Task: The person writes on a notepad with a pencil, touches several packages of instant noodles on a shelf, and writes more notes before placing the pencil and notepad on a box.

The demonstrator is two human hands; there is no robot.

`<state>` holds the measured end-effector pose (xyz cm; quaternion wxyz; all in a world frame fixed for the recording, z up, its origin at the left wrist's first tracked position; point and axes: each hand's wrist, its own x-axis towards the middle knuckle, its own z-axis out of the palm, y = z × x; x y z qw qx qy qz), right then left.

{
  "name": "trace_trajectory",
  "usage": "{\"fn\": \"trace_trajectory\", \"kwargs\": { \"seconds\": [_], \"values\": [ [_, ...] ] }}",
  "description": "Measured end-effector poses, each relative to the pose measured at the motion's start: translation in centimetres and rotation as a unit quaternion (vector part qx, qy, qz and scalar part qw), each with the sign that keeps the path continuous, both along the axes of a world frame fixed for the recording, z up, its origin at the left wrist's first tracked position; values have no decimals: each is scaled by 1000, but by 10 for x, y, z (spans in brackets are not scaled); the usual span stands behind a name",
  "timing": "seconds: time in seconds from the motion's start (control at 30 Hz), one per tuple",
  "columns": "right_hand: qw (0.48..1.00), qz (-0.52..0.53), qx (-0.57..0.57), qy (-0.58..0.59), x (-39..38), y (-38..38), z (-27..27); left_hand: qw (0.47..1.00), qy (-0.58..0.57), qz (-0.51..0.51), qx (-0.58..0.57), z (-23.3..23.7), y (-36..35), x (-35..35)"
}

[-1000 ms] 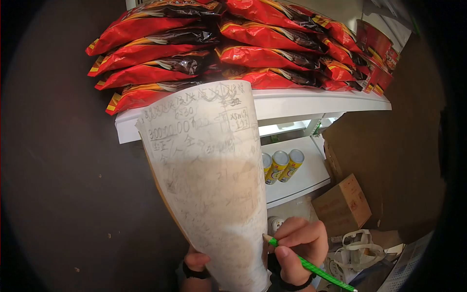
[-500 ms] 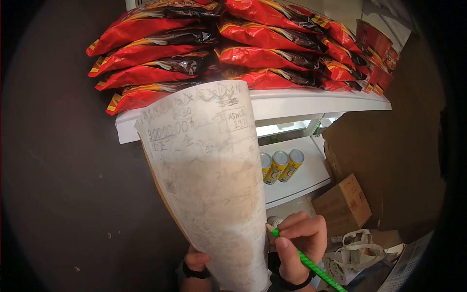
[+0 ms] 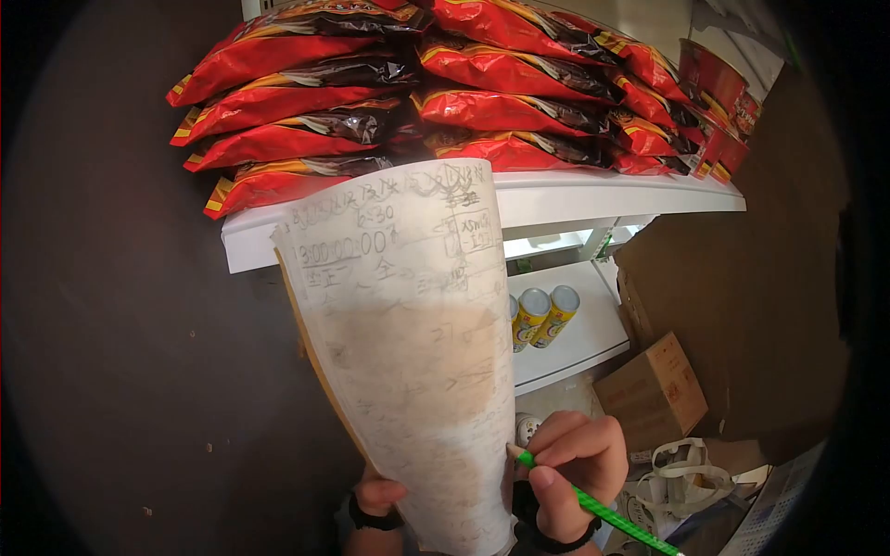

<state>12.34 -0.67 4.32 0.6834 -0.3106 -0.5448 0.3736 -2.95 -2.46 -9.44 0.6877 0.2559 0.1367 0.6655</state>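
A notepad with curled white pages, covered in pencilled numbers and characters, stands up in front of me. My left hand grips its lower left edge, thumb on the front page and the other fingers hidden behind. Between the thumb and fingers of my right hand is a green pencil. Its sharpened tip is right at the pad's lower right edge. Dark bands circle both wrists.
Stacked red packets fill a white shelf, with red tubs at its right end. On a lower shelf stand yellow cans. A cardboard box and a white bag lie at lower right.
The notepad has shifted slightly right and down and now covers more of the leftmost can. My right hand and the pencil have dropped a little; both grips are the same.
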Motion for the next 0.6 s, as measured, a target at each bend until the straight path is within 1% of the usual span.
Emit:
{"fn": "trace_trajectory", "kwargs": {
  "seconds": [0.03,0.07,0.13,0.17,0.23,0.27,0.33,0.4,0.43,0.47,0.57,0.6],
  "values": [
    [1000,6,8,3,0,0,-1,999,-24,-21,-8,-2,0,-1],
    [1000,5,8,3,1,1,-2,999,-24,-22,-8,1,0,-1],
    [991,46,91,-83,6,4,-2,999,-24,-33,-4,13,2,-1],
    [991,45,91,-83,7,6,2,999,-24,-33,-5,17,2,0],
    [958,69,189,-202,8,10,18,1000,-3,-9,-7,22,2,3],
    [960,54,171,-215,7,8,21,1000,-3,-10,-8,26,1,4],
    [958,66,175,-216,10,13,9,1000,0,11,-22,32,1,6],
    [956,78,180,-217,9,8,2,1000,6,8,-23,24,1,5],
    [981,20,119,-151,5,2,-1,1000,12,5,-23,21,2,4],
    [994,-38,57,-82,2,-1,-2,1000,12,6,-23,21,2,4],
    [993,-6,80,-90,6,3,-3,1000,19,0,-9,20,2,3],
    [993,-6,80,-90,6,4,-2,1000,25,14,-7,19,2,3]
  ]
}}
